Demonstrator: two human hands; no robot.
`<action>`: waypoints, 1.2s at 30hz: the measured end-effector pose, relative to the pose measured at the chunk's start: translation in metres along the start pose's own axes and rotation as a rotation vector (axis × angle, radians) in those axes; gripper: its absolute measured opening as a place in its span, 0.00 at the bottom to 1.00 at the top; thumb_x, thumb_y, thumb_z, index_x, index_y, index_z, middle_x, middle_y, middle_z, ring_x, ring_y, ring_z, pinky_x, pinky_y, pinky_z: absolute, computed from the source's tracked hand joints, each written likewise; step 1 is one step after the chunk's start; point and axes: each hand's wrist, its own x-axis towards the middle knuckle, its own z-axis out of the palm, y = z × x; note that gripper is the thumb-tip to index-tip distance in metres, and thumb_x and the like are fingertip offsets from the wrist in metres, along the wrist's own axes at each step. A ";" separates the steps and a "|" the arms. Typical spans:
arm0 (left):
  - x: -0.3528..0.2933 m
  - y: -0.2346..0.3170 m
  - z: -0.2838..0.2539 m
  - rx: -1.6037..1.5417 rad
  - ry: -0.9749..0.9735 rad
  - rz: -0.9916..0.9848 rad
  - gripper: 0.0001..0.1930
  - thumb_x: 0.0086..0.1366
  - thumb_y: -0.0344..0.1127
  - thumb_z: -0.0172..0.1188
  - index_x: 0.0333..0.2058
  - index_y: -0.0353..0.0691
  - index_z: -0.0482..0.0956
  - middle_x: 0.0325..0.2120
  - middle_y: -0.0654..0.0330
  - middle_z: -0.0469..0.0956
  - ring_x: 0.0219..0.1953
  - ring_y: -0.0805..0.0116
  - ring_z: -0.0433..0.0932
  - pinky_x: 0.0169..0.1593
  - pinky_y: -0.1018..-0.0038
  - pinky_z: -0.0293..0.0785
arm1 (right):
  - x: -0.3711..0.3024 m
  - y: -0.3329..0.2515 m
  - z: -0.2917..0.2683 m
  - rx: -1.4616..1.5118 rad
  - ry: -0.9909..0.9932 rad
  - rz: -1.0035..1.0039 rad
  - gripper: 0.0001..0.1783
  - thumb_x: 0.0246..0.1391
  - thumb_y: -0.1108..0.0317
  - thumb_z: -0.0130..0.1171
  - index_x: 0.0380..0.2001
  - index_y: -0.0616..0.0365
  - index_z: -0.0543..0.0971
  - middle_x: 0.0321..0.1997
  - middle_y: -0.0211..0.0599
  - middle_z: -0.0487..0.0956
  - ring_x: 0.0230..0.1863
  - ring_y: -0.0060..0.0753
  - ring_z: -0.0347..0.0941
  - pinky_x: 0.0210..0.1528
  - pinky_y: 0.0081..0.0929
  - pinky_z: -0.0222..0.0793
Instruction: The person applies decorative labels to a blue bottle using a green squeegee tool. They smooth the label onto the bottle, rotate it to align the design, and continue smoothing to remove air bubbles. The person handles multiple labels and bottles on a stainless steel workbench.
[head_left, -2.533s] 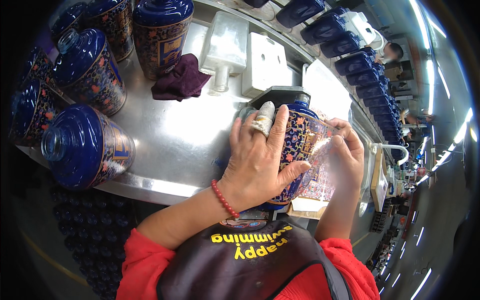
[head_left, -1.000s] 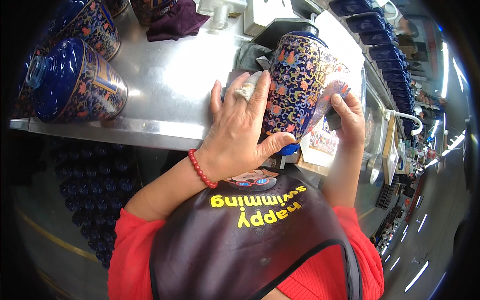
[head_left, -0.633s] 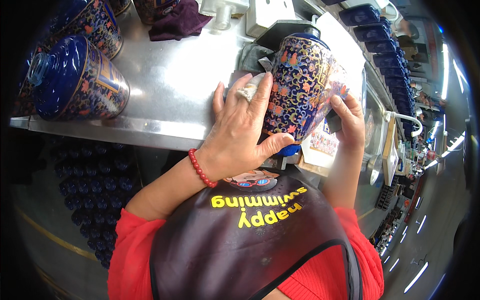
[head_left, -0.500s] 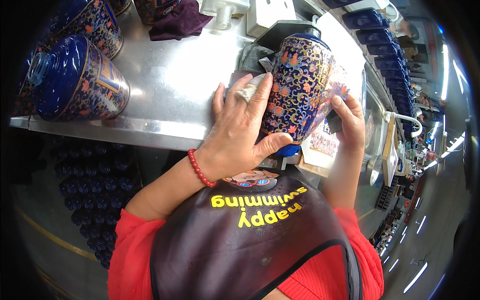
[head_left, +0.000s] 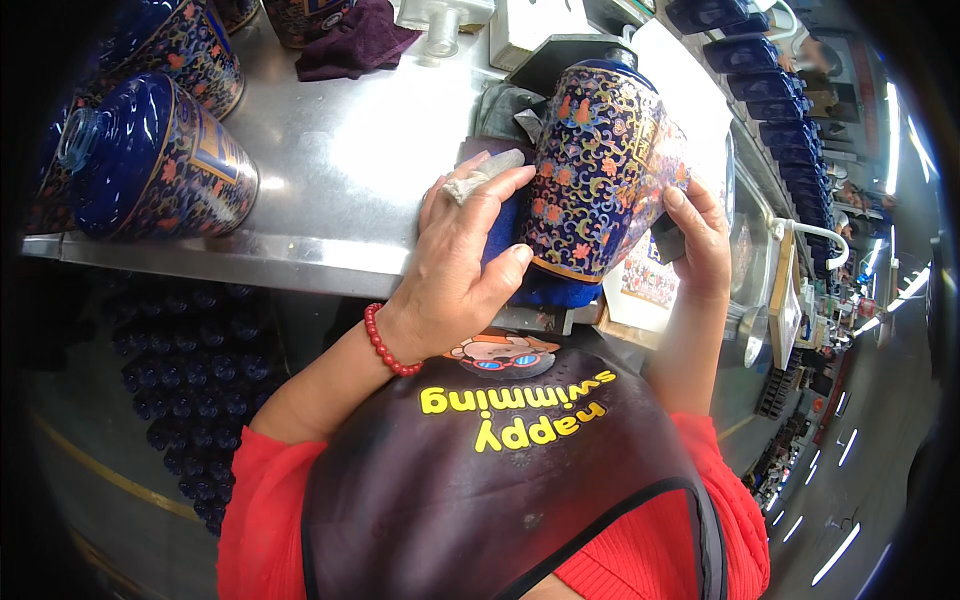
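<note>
A dark blue bottle [head_left: 590, 170] with a colourful floral pattern lies tilted before me, its neck pointing away. My left hand [head_left: 455, 245] is beside its left side, fingers stretched and thumb apart. Whitish fabric [head_left: 485, 178] covers one of its fingers or is tucked between them; I cannot tell which. At the bottle's right side, my right hand [head_left: 700, 235] pinches the edge of a thin patterned decal sheet [head_left: 660, 185]. A small dark grey flat piece [head_left: 668, 240] shows by that palm; its kind is unclear. Blue cloth [head_left: 560, 290] lies under the bottle's base.
Similar patterned bottles [head_left: 165, 165] stand on the metal table [head_left: 340, 200] at left. A purple cloth [head_left: 358, 40], a clear glass bottle [head_left: 443, 25] and a white box [head_left: 530, 25] are farther back. Printed sheets [head_left: 645, 285] lie at right; blue bottles [head_left: 780, 110] line up beyond.
My left hand has drawn back to the left and slightly down, off the bottle's side, uncovering more blue cloth. My right hand stays at the decal sheet's edge.
</note>
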 end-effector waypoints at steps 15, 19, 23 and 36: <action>-0.002 0.003 0.002 -0.134 0.095 -0.049 0.26 0.64 0.38 0.63 0.59 0.37 0.71 0.58 0.44 0.71 0.65 0.42 0.64 0.69 0.56 0.56 | 0.002 0.004 0.002 -0.094 0.057 0.036 0.15 0.66 0.70 0.60 0.53 0.60 0.79 0.45 0.30 0.83 0.44 0.19 0.79 0.47 0.23 0.75; -0.001 0.010 0.000 -0.016 0.127 -0.010 0.19 0.59 0.33 0.65 0.49 0.39 0.75 0.52 0.44 0.73 0.60 0.41 0.67 0.67 0.54 0.58 | 0.003 0.006 0.003 -0.136 0.079 0.039 0.15 0.65 0.68 0.61 0.53 0.59 0.79 0.45 0.27 0.83 0.42 0.17 0.77 0.44 0.20 0.74; 0.005 0.016 -0.001 0.152 0.120 0.075 0.17 0.56 0.33 0.67 0.44 0.39 0.75 0.49 0.43 0.73 0.60 0.36 0.66 0.67 0.50 0.56 | 0.003 0.007 0.004 -0.149 0.089 0.042 0.15 0.65 0.68 0.61 0.53 0.59 0.80 0.44 0.26 0.82 0.41 0.17 0.76 0.44 0.20 0.73; -0.003 0.027 -0.006 0.157 0.069 0.057 0.12 0.57 0.29 0.61 0.41 0.38 0.78 0.56 0.37 0.73 0.63 0.35 0.65 0.68 0.50 0.56 | 0.003 0.005 0.006 -0.134 0.062 0.023 0.12 0.66 0.68 0.60 0.49 0.60 0.80 0.43 0.26 0.81 0.40 0.16 0.75 0.44 0.19 0.72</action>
